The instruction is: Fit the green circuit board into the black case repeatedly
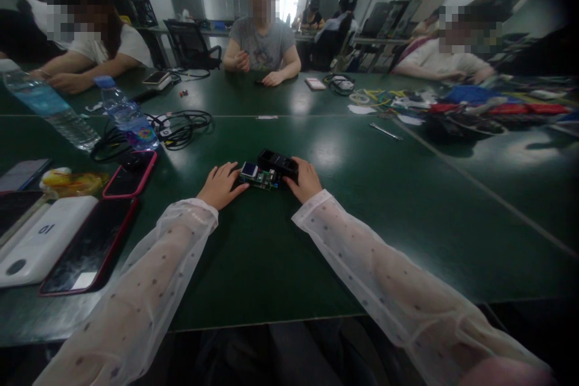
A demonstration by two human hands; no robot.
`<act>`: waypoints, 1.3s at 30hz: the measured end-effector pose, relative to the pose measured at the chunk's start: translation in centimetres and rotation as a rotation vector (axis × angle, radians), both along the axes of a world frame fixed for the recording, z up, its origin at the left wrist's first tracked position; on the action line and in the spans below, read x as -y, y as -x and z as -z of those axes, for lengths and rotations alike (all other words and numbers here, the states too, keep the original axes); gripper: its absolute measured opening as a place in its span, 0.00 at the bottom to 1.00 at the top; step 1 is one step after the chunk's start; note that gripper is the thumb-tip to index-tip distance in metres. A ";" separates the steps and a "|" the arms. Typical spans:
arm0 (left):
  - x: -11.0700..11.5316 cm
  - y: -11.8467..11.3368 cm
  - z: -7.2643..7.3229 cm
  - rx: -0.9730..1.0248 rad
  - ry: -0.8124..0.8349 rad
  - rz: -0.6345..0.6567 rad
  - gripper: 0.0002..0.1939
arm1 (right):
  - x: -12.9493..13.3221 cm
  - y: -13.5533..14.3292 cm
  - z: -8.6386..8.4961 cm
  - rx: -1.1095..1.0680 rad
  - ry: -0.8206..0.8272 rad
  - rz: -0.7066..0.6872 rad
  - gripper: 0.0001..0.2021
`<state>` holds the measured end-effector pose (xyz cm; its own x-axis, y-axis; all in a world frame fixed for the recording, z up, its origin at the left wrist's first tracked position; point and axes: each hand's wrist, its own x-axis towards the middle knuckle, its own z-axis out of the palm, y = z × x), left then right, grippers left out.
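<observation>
A small green circuit board (261, 179) with a little square screen lies on the dark green table. Right behind it, partly overlapped, is a black rectangular case (277, 160). My left hand (221, 186) rests at the board's left end, fingers spread, with thumb and forefinger at its edge. My right hand (305, 180) has its thumb on the near side and its fingers round the right end of the black case. How firmly the left fingertips touch the board cannot be made out.
Phones (93, 244), a white power bank (47, 238) and two water bottles (126, 111) stand or lie at left, near black cables (187, 129). A thin metal tool (385, 131) lies right of centre. Cluttered wires (474, 108) cover the far right. Several people sit around.
</observation>
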<state>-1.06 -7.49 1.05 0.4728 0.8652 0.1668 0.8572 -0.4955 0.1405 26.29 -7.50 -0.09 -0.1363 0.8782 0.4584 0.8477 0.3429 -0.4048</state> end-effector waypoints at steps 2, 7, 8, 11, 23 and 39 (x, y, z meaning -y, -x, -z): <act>0.0 0.0 0.0 0.004 0.008 -0.003 0.30 | 0.0 0.0 0.0 -0.011 -0.003 -0.005 0.28; -0.1 0.0 0.1 0.005 0.012 -0.003 0.31 | -0.1 -0.3 0.1 -0.044 -0.036 -0.003 0.28; -0.2 0.0 0.1 0.006 0.011 -0.002 0.31 | -0.1 -0.3 0.1 -0.062 -0.054 0.016 0.28; -0.1 0.0 0.2 0.008 0.006 0.000 0.31 | 0.0 -0.3 -0.1 -0.155 -0.124 0.077 0.29; 0.1 -0.2 0.1 0.017 -0.009 -0.027 0.27 | 2.2 1.6 -1.6 -0.147 -0.124 -0.162 0.31; 0.2 -0.2 0.2 0.100 0.004 -0.039 0.37 | 2.0 1.7 -1.3 0.053 0.090 -0.310 0.30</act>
